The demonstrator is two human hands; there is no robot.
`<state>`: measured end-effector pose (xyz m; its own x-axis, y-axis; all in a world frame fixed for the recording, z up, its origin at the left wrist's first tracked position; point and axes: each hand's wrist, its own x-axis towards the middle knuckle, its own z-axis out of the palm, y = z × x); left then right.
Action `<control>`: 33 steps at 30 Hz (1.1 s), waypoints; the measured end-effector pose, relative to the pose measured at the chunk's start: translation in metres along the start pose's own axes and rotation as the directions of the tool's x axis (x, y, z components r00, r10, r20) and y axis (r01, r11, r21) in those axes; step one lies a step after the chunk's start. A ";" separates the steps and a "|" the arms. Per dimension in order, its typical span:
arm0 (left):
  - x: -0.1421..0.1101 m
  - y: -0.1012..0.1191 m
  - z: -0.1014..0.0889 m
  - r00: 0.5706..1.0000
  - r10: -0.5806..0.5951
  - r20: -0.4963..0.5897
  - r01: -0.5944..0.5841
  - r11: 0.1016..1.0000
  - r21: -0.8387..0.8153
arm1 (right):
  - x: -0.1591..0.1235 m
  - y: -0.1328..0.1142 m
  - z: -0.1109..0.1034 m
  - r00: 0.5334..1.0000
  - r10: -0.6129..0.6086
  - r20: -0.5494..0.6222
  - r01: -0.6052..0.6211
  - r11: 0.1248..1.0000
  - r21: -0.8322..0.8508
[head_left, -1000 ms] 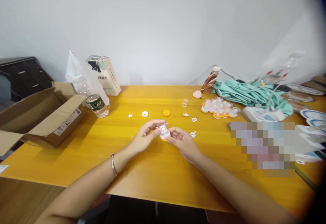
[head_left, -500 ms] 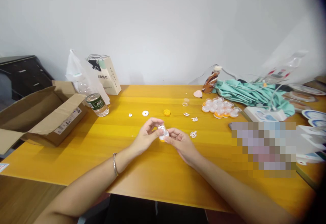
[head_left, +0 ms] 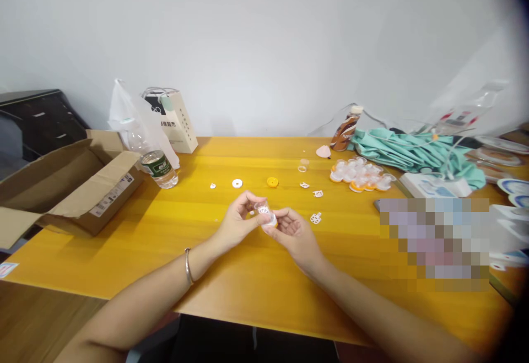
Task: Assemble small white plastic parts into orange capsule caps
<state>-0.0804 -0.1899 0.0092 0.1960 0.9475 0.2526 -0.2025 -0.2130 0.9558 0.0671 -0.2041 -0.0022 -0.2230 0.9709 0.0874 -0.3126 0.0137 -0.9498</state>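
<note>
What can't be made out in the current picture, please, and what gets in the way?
Head view:
- Far side of the small clear container: hidden by the left hand and right hand.
- Floor of the cardboard box: behind its near flap; its left end is cut off by the picture's edge.
- Whatever lies under the mosaic patch: pixelated.
- Fine print on the brown bottle: too small and blurred.

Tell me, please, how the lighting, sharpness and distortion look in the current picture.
Head view: soft light, the wall brightest near its middle and greyer at right; a soft shadow beside the cardboard box; fine detail on the held clear cup is too soft to read; wide-angle stretching towards the edges, dark right-hand corners, and a pixelated patch hiding what lies there.
</note>
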 end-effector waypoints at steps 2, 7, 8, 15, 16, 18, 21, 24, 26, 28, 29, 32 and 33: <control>0.000 0.002 0.000 1.000 0.000 0.024 0.000 1.000 0.004 | 0.000 0.000 0.000 1.000 -0.004 -0.013 0.005 1.000 0.003; -0.001 0.009 -0.003 0.970 -0.076 0.229 0.119 0.976 -0.180 | 0.001 -0.004 -0.003 0.975 0.175 0.134 -0.195 0.968 0.157; -0.001 0.008 -0.003 0.968 -0.084 0.239 0.135 0.969 -0.207 | 0.002 -0.004 -0.003 0.969 0.191 0.158 -0.218 0.960 0.178; -0.001 0.005 -0.002 0.989 -0.088 0.123 0.114 0.969 -0.219 | 0.002 -0.003 -0.002 0.978 0.176 0.116 -0.191 0.971 0.140; -0.001 0.005 -0.002 0.984 -0.104 0.146 0.138 0.959 -0.249 | 0.002 -0.003 -0.002 0.975 0.179 0.129 -0.198 0.968 0.153; -0.001 0.005 -0.001 0.981 -0.107 0.164 0.151 0.947 -0.284 | 0.002 -0.003 -0.002 0.976 0.175 0.126 -0.195 0.967 0.164; -0.001 0.004 0.001 0.994 -0.074 0.080 0.091 0.968 -0.235 | 0.002 -0.003 -0.001 0.982 0.164 0.093 -0.177 0.972 0.154; -0.003 0.004 0.004 0.986 -0.132 0.102 0.155 0.951 -0.266 | 0.000 -0.003 0.001 0.972 0.188 0.138 -0.212 0.960 0.185; -0.003 0.005 0.005 0.979 -0.159 0.128 0.193 0.930 -0.314 | 0.000 -0.002 0.001 0.971 0.186 0.152 -0.213 0.959 0.188; -0.002 0.004 0.004 0.985 -0.148 0.090 0.168 0.943 -0.288 | 0.001 -0.001 0.001 0.981 0.156 0.119 -0.173 0.973 0.153; -0.001 0.003 0.003 0.989 -0.134 0.058 0.144 0.959 -0.245 | 0.001 0.000 0.000 0.987 0.135 0.090 -0.146 0.981 0.129; 0.000 0.000 -0.001 0.994 -0.107 0.016 0.109 0.986 -0.124 | 0.002 -0.001 -0.001 0.994 0.104 0.041 -0.108 0.990 0.094; 0.000 0.000 -0.002 0.994 -0.105 0.025 0.107 0.987 -0.117 | 0.001 -0.001 -0.002 0.992 0.115 0.048 -0.119 0.987 0.103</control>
<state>-0.0826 -0.1892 0.0084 0.2397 0.9584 0.1549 -0.2909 -0.0814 0.9533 0.0689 -0.2026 -0.0016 -0.3014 0.9535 -0.0078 -0.3776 -0.1268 -0.9173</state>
